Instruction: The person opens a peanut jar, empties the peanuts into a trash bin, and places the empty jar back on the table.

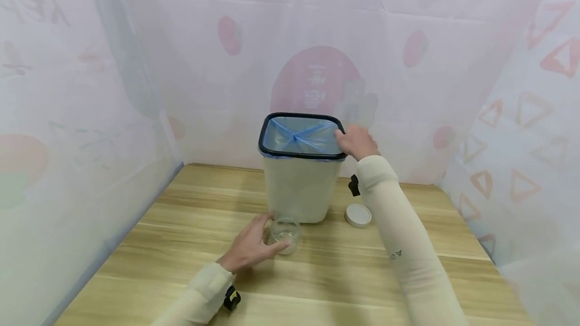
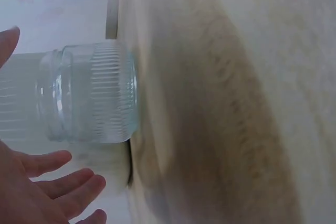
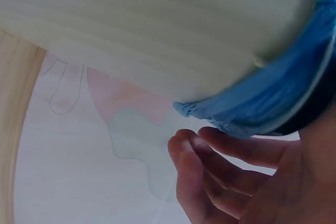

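A pale trash can [image 1: 299, 185] stands on the table, its blue liner [image 1: 283, 139] tucked under a black rim ring [image 1: 301, 155]. My right hand [image 1: 359, 142] grips the can's right rim, thumb over the inner side and fingers outside. In the right wrist view, those fingers [image 3: 191, 182] curl below the bunched liner edge [image 3: 236, 114]. In front of the can a clear jar [image 1: 287, 230] sits upright, with a ribbed band [image 2: 107, 93] and no lid on it. My left hand [image 1: 250, 245] spreads around the jar; gaps show between it and the fingers in the left wrist view.
A round white lid [image 1: 358, 215] lies on the wooden table [image 1: 195, 225], right of the can. Printed cloth [image 1: 190, 44] hangs behind the table and along both sides. Black devices [image 1: 231, 298] are strapped at the wrists.
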Motion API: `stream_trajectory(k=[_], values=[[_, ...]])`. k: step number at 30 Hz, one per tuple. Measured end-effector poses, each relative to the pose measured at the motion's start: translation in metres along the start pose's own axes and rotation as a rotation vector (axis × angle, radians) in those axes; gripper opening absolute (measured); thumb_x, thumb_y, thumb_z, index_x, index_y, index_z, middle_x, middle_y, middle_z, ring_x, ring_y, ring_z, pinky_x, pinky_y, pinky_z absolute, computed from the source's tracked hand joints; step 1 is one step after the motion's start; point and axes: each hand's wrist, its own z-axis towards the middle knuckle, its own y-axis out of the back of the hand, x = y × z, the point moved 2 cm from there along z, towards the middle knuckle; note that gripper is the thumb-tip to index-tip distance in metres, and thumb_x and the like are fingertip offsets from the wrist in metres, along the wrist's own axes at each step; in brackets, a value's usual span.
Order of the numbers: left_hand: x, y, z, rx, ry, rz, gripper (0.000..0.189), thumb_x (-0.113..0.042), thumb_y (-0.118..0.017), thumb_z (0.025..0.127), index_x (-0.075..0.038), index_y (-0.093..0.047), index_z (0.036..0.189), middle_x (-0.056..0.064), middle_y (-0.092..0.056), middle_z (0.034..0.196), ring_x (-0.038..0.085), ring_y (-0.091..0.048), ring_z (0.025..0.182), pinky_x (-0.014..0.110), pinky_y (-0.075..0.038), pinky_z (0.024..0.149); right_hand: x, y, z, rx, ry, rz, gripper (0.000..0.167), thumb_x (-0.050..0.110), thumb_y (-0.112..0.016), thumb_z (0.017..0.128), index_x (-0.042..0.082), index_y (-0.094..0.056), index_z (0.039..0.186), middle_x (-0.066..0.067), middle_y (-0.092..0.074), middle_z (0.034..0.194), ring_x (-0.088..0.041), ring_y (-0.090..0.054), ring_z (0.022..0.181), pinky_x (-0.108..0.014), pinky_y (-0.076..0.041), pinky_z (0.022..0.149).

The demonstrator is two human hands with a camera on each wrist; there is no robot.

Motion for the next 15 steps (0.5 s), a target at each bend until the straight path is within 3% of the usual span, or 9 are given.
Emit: stream_trajectory(k=[3,6,10,13,15], values=[[0.0,0.007,-0.002,0.006,-0.027,0.049,0.095,-0.067,-0.062,0.096,-0.003,-0.038,0.162,0.024,-0.04,0.166,0.047,-0.041,0.151,0.067,-0.035,0.122,-0.003,0.002,-0.005,0.017,0.024,0.011,0.045,0.047,-0.033,0.112,0.011,-0.05,0.091,-0.012,-0.05,0.088,-0.028,-0.051,0.077,-0.042,-0.044,0.07],[0.0,0.012,-0.003,0.001,-0.063,0.117,0.093,-0.063,-0.057,0.1,0.0,-0.033,0.163,0.029,-0.034,0.168,0.05,-0.036,0.154,0.066,-0.027,0.126,-0.008,0.002,-0.01,0.016,0.066,0.024,0.05,0.046,-0.03,0.113,0.008,-0.056,0.095,-0.013,-0.055,0.09,-0.03,-0.054,0.081,-0.043,-0.046,0.074],[0.0,0.017,-0.005,0.03,-0.072,0.205,0.091,-0.062,-0.052,0.102,0.0,-0.028,0.165,0.031,-0.026,0.17,0.051,-0.028,0.157,0.067,-0.017,0.129,-0.017,0.001,-0.018,0.009,0.124,0.045,0.063,0.046,-0.023,0.113,0.002,-0.064,0.13,-0.023,-0.063,0.129,-0.042,-0.061,0.118,-0.055,-0.05,0.101],[0.0,0.023,-0.007,0.056,-0.05,0.238,0.09,-0.062,-0.05,0.103,-0.001,-0.028,0.165,0.031,-0.021,0.171,0.052,-0.022,0.159,0.07,-0.012,0.129,-0.023,-0.002,-0.025,0.01,0.148,0.065,0.069,0.048,-0.019,0.113,0.001,-0.051,0.153,-0.024,-0.051,0.156,-0.046,-0.047,0.145,-0.06,-0.039,0.12],[-0.001,0.026,-0.008,0.068,-0.03,0.256,0.089,-0.063,-0.049,0.103,-0.003,-0.027,0.166,0.029,-0.018,0.173,0.052,-0.02,0.16,0.072,-0.01,0.128,-0.027,-0.005,-0.03,0.01,0.16,0.081,0.071,0.05,-0.017,0.114,0.002,-0.041,0.16,-0.023,-0.042,0.165,-0.046,-0.037,0.153,-0.061,-0.032,0.126]])
